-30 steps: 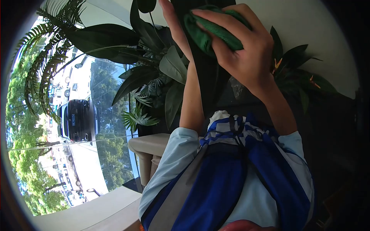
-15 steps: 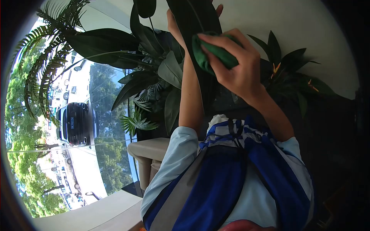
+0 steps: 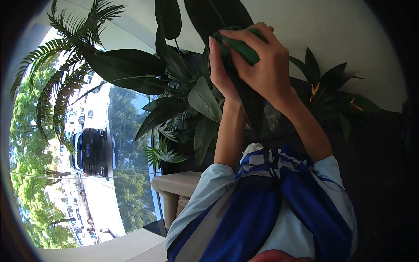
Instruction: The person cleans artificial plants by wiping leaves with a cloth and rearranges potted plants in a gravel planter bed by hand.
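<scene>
A bunched green cloth (image 3: 244, 51) is in my right hand (image 3: 269, 65), whose fingers close around it and press it on a broad dark green leaf (image 3: 214, 17). My left hand (image 3: 223, 78) is at the same leaf from its left and rear side, level with the cloth. Its thumb shows along the leaf's left edge, while most of its fingers are hidden behind the leaf. Below both hands the leaf narrows toward its stalk.
More large leaves (image 3: 126, 70) and a palm frond (image 3: 61, 83) crowd the left. A plant with orange flowers (image 3: 315, 89) stands right, against a pale wall (image 3: 331, 26). A beige armrest (image 3: 174, 185) is lower left, beside a window with a parked black car (image 3: 94, 153) outside.
My left hand has slid down the leaf toward my body, next to the cloth. My right hand with the cloth has shifted slightly up and left. The view has moved a little.
</scene>
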The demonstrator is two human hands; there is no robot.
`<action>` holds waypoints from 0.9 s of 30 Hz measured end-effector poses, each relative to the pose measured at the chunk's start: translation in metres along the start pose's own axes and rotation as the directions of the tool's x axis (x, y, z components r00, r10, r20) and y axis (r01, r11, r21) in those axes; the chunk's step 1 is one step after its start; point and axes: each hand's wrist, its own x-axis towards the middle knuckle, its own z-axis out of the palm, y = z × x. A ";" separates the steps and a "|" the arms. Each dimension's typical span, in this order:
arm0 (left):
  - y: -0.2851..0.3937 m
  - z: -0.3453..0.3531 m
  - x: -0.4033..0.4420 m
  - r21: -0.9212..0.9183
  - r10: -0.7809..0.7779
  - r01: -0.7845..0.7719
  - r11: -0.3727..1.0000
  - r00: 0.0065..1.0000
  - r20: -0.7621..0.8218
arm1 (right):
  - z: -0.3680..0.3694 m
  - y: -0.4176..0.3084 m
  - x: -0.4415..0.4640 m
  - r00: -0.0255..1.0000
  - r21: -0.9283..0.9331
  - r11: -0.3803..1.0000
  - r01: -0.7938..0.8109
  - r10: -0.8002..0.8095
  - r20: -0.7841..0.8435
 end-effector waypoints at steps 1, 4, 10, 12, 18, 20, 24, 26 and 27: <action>0.003 -0.016 0.009 0.024 -0.080 0.077 0.997 0.989 0.122 | -0.001 -0.004 -0.006 0.999 0.028 1.000 0.001 -0.002 0.042; 0.015 0.007 0.019 -0.065 -0.122 0.134 0.989 0.980 0.159 | -0.016 -0.021 -0.023 0.992 0.098 0.995 0.012 -0.024 0.125; 0.023 0.008 0.030 -0.256 -0.110 0.136 0.957 0.988 0.112 | -0.022 -0.030 -0.016 0.986 0.128 0.992 0.002 -0.023 0.167; 0.018 0.023 0.016 -0.168 -0.055 0.071 0.983 0.994 0.098 | -0.009 -0.022 -0.005 0.995 0.101 0.994 0.027 -0.036 0.089; -0.003 0.024 -0.019 0.071 0.022 -0.021 0.997 1.000 -0.002 | 0.002 -0.021 0.001 1.000 0.043 0.999 -0.006 0.006 0.020; -0.003 0.027 -0.023 0.127 0.077 -0.055 0.990 0.981 -0.176 | 0.005 -0.020 -0.003 0.999 0.002 1.000 0.020 -0.020 0.047; 0.022 0.012 -0.003 -0.316 -0.094 0.114 0.942 0.992 0.079 | -0.013 -0.040 -0.021 0.990 0.059 0.998 0.015 -0.023 0.136; 0.030 0.018 0.009 -0.491 -0.041 0.047 0.870 0.999 0.024 | -0.031 -0.051 -0.031 0.971 0.103 0.994 -0.022 -0.004 0.238; 0.032 0.021 0.012 -0.471 0.004 0.027 0.882 0.998 0.066 | -0.036 -0.053 -0.035 0.976 0.152 0.988 0.007 -0.039 0.212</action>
